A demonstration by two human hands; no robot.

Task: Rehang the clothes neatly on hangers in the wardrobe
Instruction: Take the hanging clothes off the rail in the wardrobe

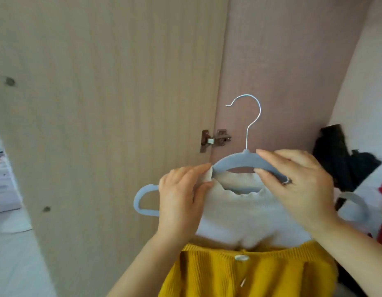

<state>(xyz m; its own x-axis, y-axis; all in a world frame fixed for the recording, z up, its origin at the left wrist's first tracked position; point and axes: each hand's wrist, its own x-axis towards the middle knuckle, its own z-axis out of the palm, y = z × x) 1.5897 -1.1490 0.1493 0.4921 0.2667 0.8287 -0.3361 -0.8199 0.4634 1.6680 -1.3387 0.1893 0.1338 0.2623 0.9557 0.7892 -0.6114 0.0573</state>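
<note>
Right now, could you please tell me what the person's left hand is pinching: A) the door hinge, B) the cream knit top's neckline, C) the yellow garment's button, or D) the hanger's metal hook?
B: the left hand pinches the cream knit top at its neckline, beside the grey-blue hanger.

Cream knit top [248,213] draped on upright grey-blue hanger [239,160], mustard cardigan [250,273] below

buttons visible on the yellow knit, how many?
2: one button near the top edge of the yellow knit, a second button below it. More may sit below the frame.
</note>
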